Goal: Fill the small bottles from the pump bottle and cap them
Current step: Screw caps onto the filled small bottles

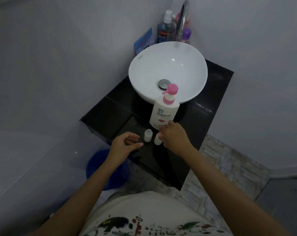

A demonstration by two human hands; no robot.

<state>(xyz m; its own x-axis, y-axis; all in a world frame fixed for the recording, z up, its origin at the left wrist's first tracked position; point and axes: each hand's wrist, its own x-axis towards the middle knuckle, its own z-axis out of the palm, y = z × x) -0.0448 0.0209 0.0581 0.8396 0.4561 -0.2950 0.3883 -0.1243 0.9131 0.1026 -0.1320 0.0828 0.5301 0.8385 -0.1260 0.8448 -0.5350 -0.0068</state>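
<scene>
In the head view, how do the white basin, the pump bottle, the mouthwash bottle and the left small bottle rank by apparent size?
Largest to smallest as they look:
1. white basin
2. pump bottle
3. mouthwash bottle, which stands farther from the camera and is partly hidden, so its true size is unsure
4. left small bottle

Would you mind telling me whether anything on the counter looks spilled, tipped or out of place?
Nothing stands out: the pump bottle and two small bottles stand upright on the black counter, with no visible spill.
</scene>
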